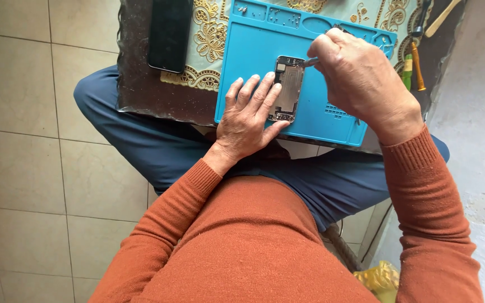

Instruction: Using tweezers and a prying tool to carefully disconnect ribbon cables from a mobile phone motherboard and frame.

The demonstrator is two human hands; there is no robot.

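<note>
An opened phone body (289, 85) with bare metal insides lies on a blue repair mat (248, 50). My left hand (248, 118) rests flat on the mat, its fingers pressing the phone's left edge and lower end. My right hand (360, 78) is closed around a thin metal tool (310, 61) whose tip touches the phone's top right corner. Most of the tool is hidden inside the fist.
A black phone screen (169, 33) lies left of the mat on a patterned cloth (209, 33) over a dark tabletop (141, 84). Screwdrivers with orange and green handles (413, 64) lie at the right. Tiled floor spreads left; a yellow bag (377, 278) sits below right.
</note>
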